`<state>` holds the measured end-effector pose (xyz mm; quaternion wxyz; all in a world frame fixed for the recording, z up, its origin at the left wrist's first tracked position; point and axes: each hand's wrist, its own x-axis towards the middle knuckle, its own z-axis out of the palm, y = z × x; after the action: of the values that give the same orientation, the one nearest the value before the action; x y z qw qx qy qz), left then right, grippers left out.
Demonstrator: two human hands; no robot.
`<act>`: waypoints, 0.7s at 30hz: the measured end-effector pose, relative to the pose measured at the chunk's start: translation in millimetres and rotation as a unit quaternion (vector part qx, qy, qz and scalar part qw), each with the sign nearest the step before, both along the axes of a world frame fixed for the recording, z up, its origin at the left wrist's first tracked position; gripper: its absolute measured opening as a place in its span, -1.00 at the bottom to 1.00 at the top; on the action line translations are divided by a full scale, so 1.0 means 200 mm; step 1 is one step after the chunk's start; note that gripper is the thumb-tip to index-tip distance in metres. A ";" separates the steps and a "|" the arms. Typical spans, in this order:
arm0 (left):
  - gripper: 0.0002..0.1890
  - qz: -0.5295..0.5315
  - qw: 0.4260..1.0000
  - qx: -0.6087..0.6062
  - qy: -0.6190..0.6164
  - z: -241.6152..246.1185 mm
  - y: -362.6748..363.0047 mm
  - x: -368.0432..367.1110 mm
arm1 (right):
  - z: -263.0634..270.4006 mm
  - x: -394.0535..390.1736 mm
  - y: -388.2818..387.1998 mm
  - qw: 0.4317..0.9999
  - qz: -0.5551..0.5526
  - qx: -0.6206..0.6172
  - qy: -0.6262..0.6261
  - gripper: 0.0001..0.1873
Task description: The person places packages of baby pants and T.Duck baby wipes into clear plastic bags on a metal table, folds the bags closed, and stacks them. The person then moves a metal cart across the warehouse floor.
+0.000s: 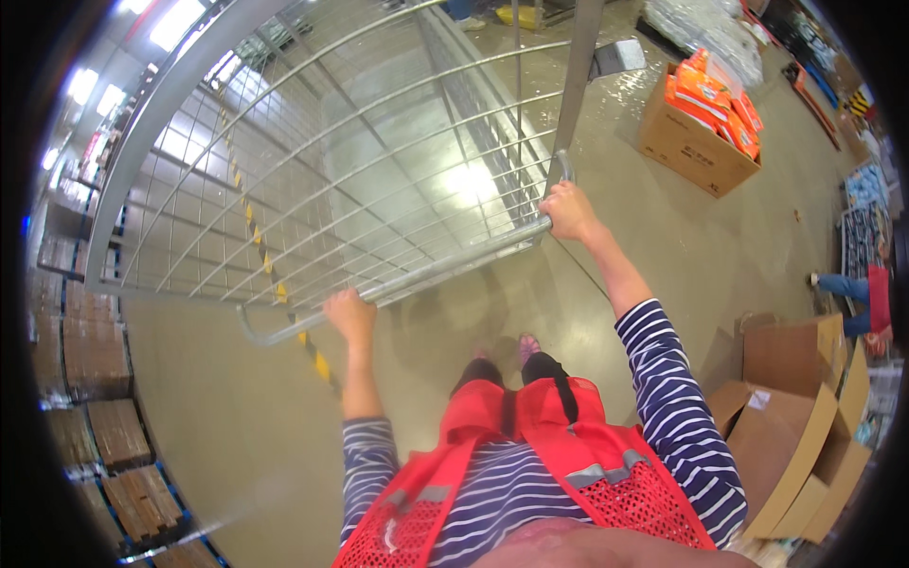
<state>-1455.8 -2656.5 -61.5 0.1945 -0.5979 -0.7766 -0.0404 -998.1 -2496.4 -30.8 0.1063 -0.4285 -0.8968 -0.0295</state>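
My left hand is closed around the left part of a tubular metal handle bar. Near the bar's other end, my right hand grips it beside the upright post. The handle belongs to a wire-mesh roll cage trolley that stands before me. Through its mesh I see a pale flat base and a mesh side panel; no goods show on the visible part of the base. Both arms reach forward, and my feet are on the floor behind the trolley.
An open cardboard box with orange packs sits ahead on the right. Nearer are open cardboard cartons. Stacked boxes on pallets line the left. Yellow-black floor tape runs under the trolley. Another person is at far right.
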 end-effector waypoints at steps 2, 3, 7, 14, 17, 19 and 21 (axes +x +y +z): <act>-0.81 0.005 1.000 -0.006 -0.013 0.01 -0.21 -0.01 | 0.02 0.02 -0.23 1.000 -0.003 0.001 0.009 -0.90; -0.79 -0.004 1.000 -0.012 -0.019 0.01 -0.31 0.00 | -0.01 0.04 -0.35 1.000 -0.006 0.006 0.005 -0.88; -0.82 -0.025 0.998 -0.005 -0.058 0.00 -0.90 0.00 | -0.06 0.01 -0.88 0.999 -0.023 0.014 -0.016 -0.86; -0.67 -0.091 0.983 -0.152 -0.037 -0.09 -1.86 -0.07 | -0.17 0.06 -1.95 0.998 -0.056 0.014 -0.013 -0.80; -0.57 -0.128 0.978 -0.161 -0.035 -0.14 -2.08 -0.05 | -0.21 0.10 -2.24 0.998 -0.050 0.036 -0.020 -0.84; -0.58 -0.141 0.976 -0.165 -0.033 -0.22 -2.29 -0.08 | -0.24 0.07 -2.46 0.997 -0.062 0.018 -0.039 -0.87; -0.60 -0.137 0.972 -0.188 -0.021 -0.29 -2.48 -0.14 | -0.31 0.03 -2.65 0.997 -0.058 -0.002 -0.041 -0.88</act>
<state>-1483.2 -3153.4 -119.4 0.0553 -0.7232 -0.6851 0.0679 -991.9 -3026.0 -92.4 0.0666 -0.4785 -0.8740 -0.0511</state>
